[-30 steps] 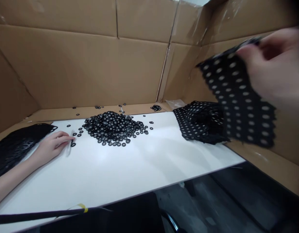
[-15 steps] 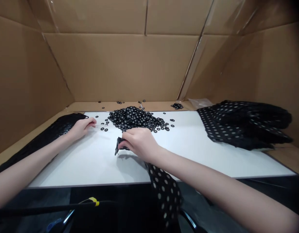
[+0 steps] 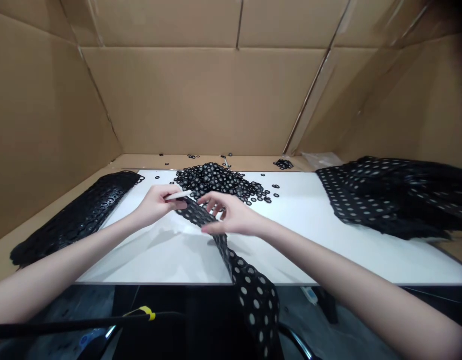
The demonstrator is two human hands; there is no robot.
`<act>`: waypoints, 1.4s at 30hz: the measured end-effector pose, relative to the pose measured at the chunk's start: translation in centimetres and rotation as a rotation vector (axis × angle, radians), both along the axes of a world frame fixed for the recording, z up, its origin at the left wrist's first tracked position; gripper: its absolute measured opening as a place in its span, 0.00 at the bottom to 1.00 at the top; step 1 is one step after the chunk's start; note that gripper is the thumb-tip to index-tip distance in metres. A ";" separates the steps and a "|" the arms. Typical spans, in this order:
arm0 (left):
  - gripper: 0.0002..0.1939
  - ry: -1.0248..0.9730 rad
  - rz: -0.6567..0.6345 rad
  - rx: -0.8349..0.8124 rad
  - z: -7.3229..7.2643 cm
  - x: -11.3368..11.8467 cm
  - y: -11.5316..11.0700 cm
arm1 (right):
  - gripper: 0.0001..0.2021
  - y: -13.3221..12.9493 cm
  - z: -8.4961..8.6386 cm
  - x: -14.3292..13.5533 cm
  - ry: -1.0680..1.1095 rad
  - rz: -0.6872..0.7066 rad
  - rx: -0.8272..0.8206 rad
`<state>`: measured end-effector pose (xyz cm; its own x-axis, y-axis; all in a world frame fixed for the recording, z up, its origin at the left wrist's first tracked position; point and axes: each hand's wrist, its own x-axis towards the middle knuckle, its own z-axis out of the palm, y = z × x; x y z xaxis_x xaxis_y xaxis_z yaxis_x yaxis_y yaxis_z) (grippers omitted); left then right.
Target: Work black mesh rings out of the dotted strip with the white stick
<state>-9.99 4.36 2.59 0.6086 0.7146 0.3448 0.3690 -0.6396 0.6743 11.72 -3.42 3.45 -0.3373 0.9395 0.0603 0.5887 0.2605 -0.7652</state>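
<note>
My left hand is closed on the upper end of a black strip with rows of round holes. A slim white stick also lies in its fingers and points right. From there the strip runs down to the right, over the table's front edge, and hangs below it. Beside the strip, my right hand is open, its fingers apart and curved; whether it touches the strip I cannot tell. Just behind both hands lies a heap of small black rings.
A long bundle of black perforated material lies on the left of the white tabletop. More crumpled perforated sheet covers the right end. Loose rings lie on the back strip. Cardboard walls enclose the back and sides.
My left hand has moved right and now holds the strip's end with the white stick. My right hand has let go of that end and opened. The view has shifted slightly left.
</note>
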 end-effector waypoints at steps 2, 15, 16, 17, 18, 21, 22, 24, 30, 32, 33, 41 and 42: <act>0.10 -0.045 -0.029 0.138 0.8 -0.3 -0.4 | 0.40 -3.2 -0.2 0.6 -0.092 0.043 -0.081; 0.11 0.090 0.123 0.586 3.8 -8.4 -1.0 | 0.33 -4.7 -1.5 0.7 -0.254 -0.047 0.156; 0.12 0.135 0.136 0.562 3.3 -9.2 -1.0 | 0.33 -3.7 -1.2 0.8 -0.320 -0.051 0.209; 0.13 0.189 0.143 0.519 2.7 -10.0 -1.1 | 0.32 -2.7 -1.0 0.8 -0.386 -0.039 0.249; 0.14 0.250 0.132 0.460 2.0 -10.6 -1.1 | 0.27 -1.8 -0.8 0.8 -0.435 -0.008 0.265; 0.17 0.387 0.091 0.277 -0.2 -11.8 -1.2 | 0.16 0.3 -0.9 1.3 -0.497 0.098 0.210; 0.17 0.426 0.077 0.215 -0.7 -11.9 -1.1 | 0.21 0.7 -1.1 1.5 -0.486 0.131 0.161; 0.18 0.519 0.036 0.084 -1.0 -12.1 -0.8 | 0.31 1.2 -1.6 2.2 -0.420 0.168 0.060; 0.18 0.616 0.101 -0.142 2.3 -11.2 0.7 | 0.20 1.0 -2.6 4.8 -0.261 0.164 -0.056; 0.19 0.396 0.152 -0.221 3.3 -9.9 1.0 | 0.16 0.9 -2.7 5.5 -0.272 0.128 -0.071; 0.21 0.251 0.139 -0.282 3.7 -9.0 1.1 | 0.14 0.9 -2.8 5.7 -0.285 0.115 -0.076; 0.34 -0.200 -0.182 -0.524 2.8 0.3 0.9 | 0.11 1.6 -2.7 6.7 -0.284 0.140 -0.050; 0.36 -0.218 -0.187 -0.539 2.4 1.3 1.0 | 0.12 1.8 -2.6 6.9 -0.272 0.147 -0.060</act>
<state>-8.66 5.34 5.01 0.6969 0.7108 0.0957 0.0999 -0.2284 0.9684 18.59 -1.66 0.89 -0.4658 0.8787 -0.1045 0.7332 0.3171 -0.6016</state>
